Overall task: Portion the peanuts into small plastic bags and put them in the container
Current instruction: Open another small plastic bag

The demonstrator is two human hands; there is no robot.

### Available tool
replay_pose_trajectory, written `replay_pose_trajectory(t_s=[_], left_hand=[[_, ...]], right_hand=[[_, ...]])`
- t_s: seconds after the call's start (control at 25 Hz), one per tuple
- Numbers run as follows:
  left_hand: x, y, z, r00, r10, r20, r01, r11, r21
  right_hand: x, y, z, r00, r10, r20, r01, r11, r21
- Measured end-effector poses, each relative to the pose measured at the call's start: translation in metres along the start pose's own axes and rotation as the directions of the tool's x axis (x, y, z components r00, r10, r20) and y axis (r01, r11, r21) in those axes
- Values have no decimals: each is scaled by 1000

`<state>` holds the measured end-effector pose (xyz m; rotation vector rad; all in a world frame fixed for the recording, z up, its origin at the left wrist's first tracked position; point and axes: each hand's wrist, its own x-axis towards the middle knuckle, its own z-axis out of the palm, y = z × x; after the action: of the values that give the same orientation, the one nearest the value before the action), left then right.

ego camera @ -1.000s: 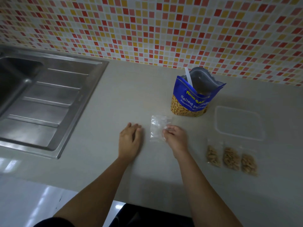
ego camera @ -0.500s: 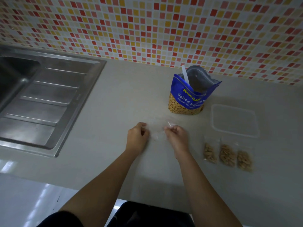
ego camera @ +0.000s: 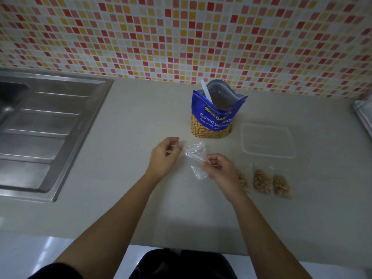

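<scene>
A steel sink (ego camera: 40, 127) sits at the far left of the table (ego camera: 120, 198). The left hand (ego camera: 164, 157) pinches one edge of a small empty plastic bag (ego camera: 196, 158) with curled fingers, lifted above the table; the right hand (ego camera: 220, 171) pinches its other edge. Behind them stands the open blue peanut pouch (ego camera: 213, 117) with a white scoop (ego camera: 206, 91) inside. Right of it lies the clear container (ego camera: 267, 140), and nearer, three filled bags (ego camera: 261, 183) lie in a row beside the right hand
</scene>
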<state>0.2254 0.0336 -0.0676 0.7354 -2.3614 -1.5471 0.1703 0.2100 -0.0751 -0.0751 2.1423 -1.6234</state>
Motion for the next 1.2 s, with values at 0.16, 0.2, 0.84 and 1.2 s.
replay_pose_trajectory(t_s=[0.16,0.2,0.84,1.2], left_hand=[[1,12,7,958,-11,286,48,991,-123],[0,12,7,961,-29,276,71,987,-145],[-22,46,23,843,-184,505,518,529,-672],[-26,54,27,888,-190,420,428,679,-597]], right_hand=[[-8,-2,-2,999,28,-31,-27,1000,14],[-10,-3,-3,997,55,-53,-50,994,93],[-18,-6,-32,989,24,-145,15,966,258],[-23,-6,-35,992,10,-124,40,919,392]])
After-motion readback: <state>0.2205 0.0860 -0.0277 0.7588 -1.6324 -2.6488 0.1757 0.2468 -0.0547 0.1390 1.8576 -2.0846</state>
